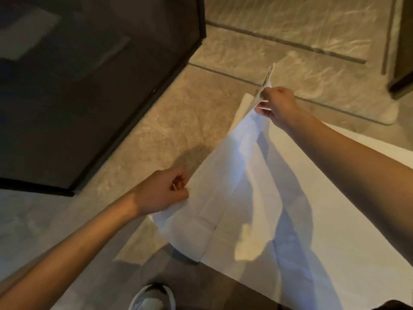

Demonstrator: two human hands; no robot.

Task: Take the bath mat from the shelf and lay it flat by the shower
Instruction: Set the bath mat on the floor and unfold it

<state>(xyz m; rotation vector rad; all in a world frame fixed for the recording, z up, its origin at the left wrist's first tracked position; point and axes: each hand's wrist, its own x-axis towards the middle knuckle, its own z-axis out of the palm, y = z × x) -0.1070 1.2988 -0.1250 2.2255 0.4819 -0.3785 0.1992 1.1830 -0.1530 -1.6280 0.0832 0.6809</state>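
The white bath mat (234,186) hangs stretched between both hands above the beige tiled floor, sagging in folds toward the lower right. My left hand (161,191) pinches its near corner. My right hand (278,106) grips the far corner, where a small label sticks up. A second white cloth (335,231) lies flat on the floor under and behind the held one; I cannot tell if it is part of the same mat. The dark glass shower enclosure (89,86) stands to the left, a short way from the mat.
The black frame of the shower (138,113) runs diagonally across the floor. A wooden door or cabinet edge (402,63) stands at the upper right. My white shoe (152,298) shows at the bottom edge. Bare tile (178,130) lies between shower and mat.
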